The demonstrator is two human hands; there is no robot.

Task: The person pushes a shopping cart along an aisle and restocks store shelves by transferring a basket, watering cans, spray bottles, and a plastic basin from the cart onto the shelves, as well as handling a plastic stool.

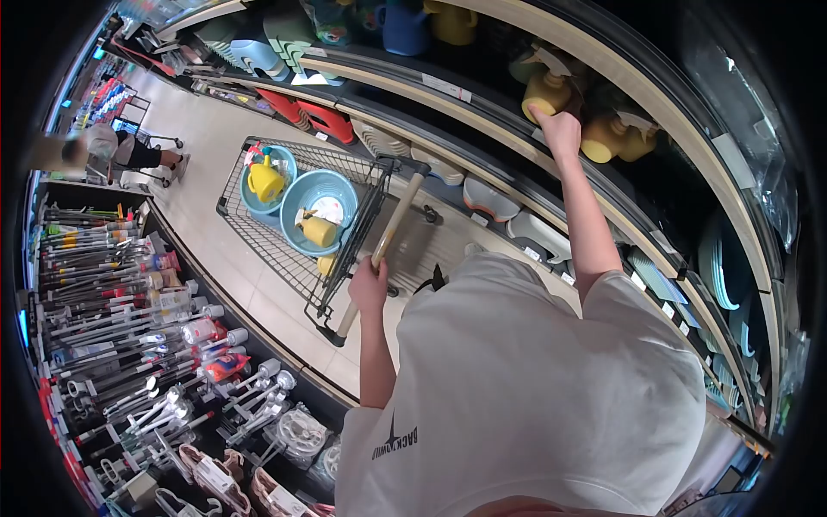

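My left hand (369, 283) is wrapped around the handle (398, 220) of a wire shopping cart (258, 246). Up at the shelf, my right hand (562, 133) grips the lower part of a yellow spray bottle (544, 89) with a pale trigger head. More yellow spray bottles (605, 138) stand just beside it on that shelf. Inside the cart are two blue basins. The larger basin (346, 191) holds a yellow spray bottle (318, 230), and the smaller basin (284, 159) holds a yellow watering can (265, 181). Another yellow item (326, 264) lies partly hidden below the larger basin.
Shelves on the right carry blue and yellow watering cans (403, 30), red basins (327, 122) and white tubs (491, 200). A rack of mops and brushes (129, 293) lines the left side. Farther along the aisle, a person (142, 155) is near another cart.
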